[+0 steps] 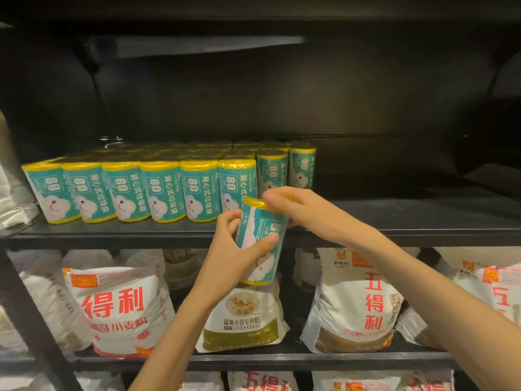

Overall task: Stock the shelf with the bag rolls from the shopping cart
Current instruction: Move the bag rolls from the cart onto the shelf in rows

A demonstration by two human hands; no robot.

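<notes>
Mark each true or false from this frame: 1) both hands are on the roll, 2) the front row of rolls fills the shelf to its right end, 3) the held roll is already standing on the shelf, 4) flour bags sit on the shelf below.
1) True. The left hand grips the body of the held roll and the right hand pinches its top.
2) False. The stocked rolls stop near the middle; the shelf is bare to their right.
3) False. It is tilted in the air in front of the shelf edge.
4) True. The flour bags stand on the shelf below.
</notes>
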